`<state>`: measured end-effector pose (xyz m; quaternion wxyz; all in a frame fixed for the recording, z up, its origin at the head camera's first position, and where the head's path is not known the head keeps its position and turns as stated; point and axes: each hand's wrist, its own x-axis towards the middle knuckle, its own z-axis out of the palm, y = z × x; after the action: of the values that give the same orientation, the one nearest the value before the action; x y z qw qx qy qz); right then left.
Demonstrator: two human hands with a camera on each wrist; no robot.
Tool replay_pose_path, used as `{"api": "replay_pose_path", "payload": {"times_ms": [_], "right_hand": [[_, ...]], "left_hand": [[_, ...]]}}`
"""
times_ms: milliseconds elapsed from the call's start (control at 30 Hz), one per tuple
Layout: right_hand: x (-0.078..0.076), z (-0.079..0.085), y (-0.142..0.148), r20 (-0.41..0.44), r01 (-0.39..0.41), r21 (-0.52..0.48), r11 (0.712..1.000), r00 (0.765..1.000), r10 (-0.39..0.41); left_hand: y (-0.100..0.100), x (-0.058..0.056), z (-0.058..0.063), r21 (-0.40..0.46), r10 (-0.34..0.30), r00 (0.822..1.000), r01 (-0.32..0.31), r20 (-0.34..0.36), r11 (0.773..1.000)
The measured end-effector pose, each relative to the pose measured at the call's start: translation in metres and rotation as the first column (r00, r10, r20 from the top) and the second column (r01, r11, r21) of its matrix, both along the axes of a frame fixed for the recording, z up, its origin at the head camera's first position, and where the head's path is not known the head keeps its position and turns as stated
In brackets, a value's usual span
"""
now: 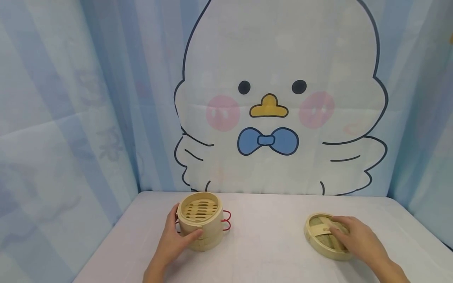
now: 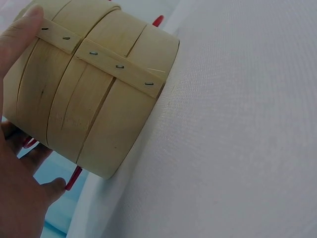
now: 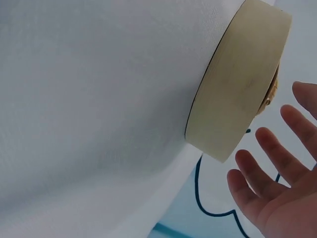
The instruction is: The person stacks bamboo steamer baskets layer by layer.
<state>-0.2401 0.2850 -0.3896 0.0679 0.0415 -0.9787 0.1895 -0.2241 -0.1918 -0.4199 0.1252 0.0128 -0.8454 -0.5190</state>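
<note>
Two round bamboo steamer baskets (image 1: 209, 236) are stacked on the left part of the table, with a slatted floor showing in the top one. My left hand (image 1: 171, 240) grips the stack from its left side, thumb on the front wall and the other fingers around the back. In the left wrist view the stapled seam strips of the stacked baskets (image 2: 106, 99) face the camera. On the right lies the woven bamboo steamer lid (image 1: 320, 231), its band upward. My right hand (image 1: 364, 240) hovers over its right side, fingers (image 3: 270, 148) spread and apart from the lid in the right wrist view.
Red loop handles (image 1: 227, 220) stick out from the right side of the stack. A white cloth covers the table (image 1: 265, 239). Behind it hangs a curtain (image 1: 283, 169) printed with a cartoon bird, and striped blue curtains (image 1: 60, 137) close off the sides.
</note>
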Motion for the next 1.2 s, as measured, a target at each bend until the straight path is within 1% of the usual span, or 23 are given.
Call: {"api": "replay_pose_path", "payload": {"times_ms": [200,333,500,733,1000,1200], "right_hand": [[-0.002,-0.005,0.005,-0.013,-0.028,0.0,1.0,1.0,0.028],[-0.004,-0.005,0.007,0.006,-0.031,-0.01,0.999,0.999,0.031],[-0.008,-0.006,0.007,0.022,-0.025,-0.012,1.0,0.999,0.026],[-0.011,-0.008,0.005,0.032,-0.038,-0.022,0.999,0.999,0.038],[-0.012,-0.007,0.005,0.041,-0.003,-0.05,0.999,0.999,0.005],[-0.013,-0.007,0.006,0.027,0.01,-0.058,0.998,1.0,-0.009]], "left_hand": [[-0.001,0.001,-0.001,0.004,-0.005,1.0,0.005,-0.006,1.0],[-0.002,0.0,-0.002,0.01,-0.015,1.0,0.015,-0.012,1.0],[-0.001,-0.001,-0.002,0.007,-0.012,1.0,0.012,-0.001,1.0],[-0.001,0.0,0.0,0.002,-0.007,1.0,0.007,0.015,1.0],[-0.001,0.001,-0.001,0.008,-0.014,1.0,0.014,-0.004,1.0],[-0.002,0.001,-0.001,0.01,-0.017,1.0,0.017,-0.009,1.0]]}}
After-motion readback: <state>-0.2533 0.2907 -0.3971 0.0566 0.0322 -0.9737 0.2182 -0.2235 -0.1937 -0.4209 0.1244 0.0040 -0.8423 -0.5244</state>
